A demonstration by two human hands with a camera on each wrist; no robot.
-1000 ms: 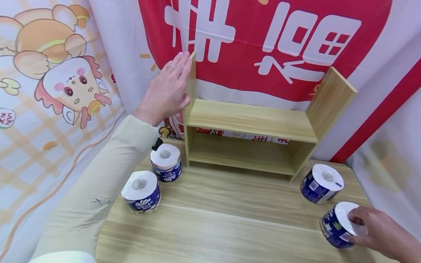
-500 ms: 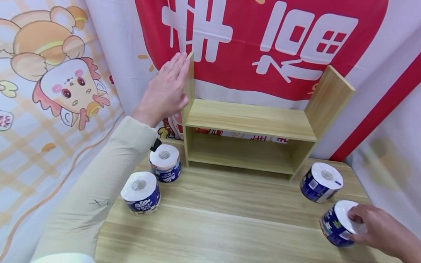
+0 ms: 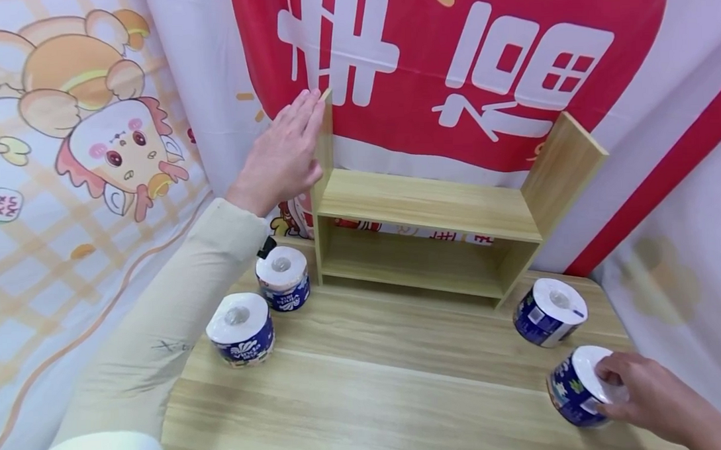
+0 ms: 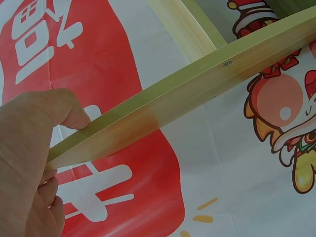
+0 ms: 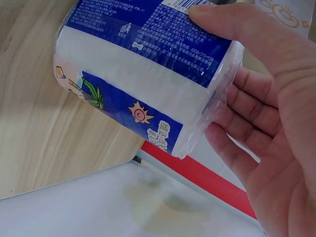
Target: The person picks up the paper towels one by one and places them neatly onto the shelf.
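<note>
At the far side of the table stands a small wooden shelf (image 3: 431, 202) with two upright side panels. My left hand (image 3: 283, 151) is at its left panel. In the left wrist view the thumb (image 4: 74, 111) bends over the panel's edge (image 4: 148, 108), with fingers on the other side. In the head view those fingers look straight. My right hand (image 3: 649, 397) holds a wrapped blue-and-white toilet roll (image 3: 571, 390) at the front right. Its thumb (image 5: 212, 17) lies on the wrapper and the fingers meet the roll's end. The roll stands on the table.
Another toilet roll (image 3: 548, 314) stands just behind the held one. On the left, two more rolls stand near my forearm: a front roll (image 3: 239, 332) and a back roll (image 3: 281, 281). Printed cloth (image 3: 169, 33) walls in the wooden table (image 3: 366, 397).
The view shifts slightly. Both hands stay at the shelf panel and the right-hand toilet roll, and nothing else visibly moves.
</note>
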